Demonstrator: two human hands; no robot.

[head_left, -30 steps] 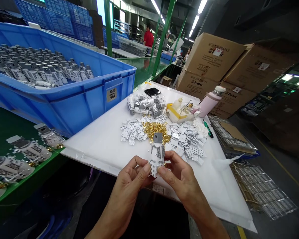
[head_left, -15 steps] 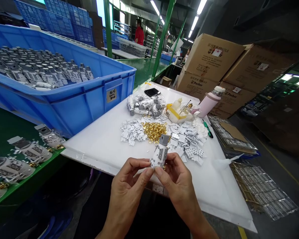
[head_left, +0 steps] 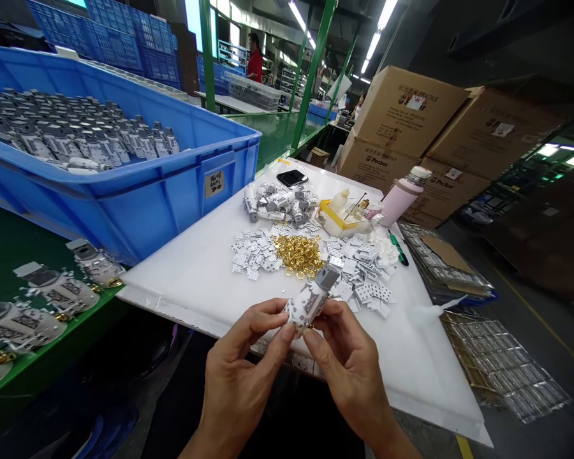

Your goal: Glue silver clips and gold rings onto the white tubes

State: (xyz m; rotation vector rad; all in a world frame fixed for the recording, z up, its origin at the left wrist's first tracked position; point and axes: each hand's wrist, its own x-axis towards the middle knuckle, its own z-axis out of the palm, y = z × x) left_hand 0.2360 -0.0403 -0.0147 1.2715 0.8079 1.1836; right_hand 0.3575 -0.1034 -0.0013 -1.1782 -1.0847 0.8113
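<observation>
Both my hands hold one small grey-and-white model part [head_left: 312,297] with a grey cap, tilted up to the right over the near edge of the white board [head_left: 196,274]. My left hand [head_left: 246,366] pinches its lower end; my right hand [head_left: 345,354] grips it from the right. Beyond it lie a pile of gold rings [head_left: 299,254], white flat pieces to the left [head_left: 253,252] and to the right [head_left: 363,271], and a heap of grey parts [head_left: 280,201].
A big blue crate [head_left: 124,191] full of assembled grey parts stands at the left. More assembled parts [head_left: 52,290] lie on the green bench. A pink bottle [head_left: 402,194], yellow tray [head_left: 337,220], phone [head_left: 291,177], cardboard boxes [head_left: 406,115] and clear trays [head_left: 502,363] sit right. A person in red stands far back.
The part has tipped from upright to leaning right, its cap now pointing up-right. Both hands have shifted slightly lower and nearer. The person in red has walked left.
</observation>
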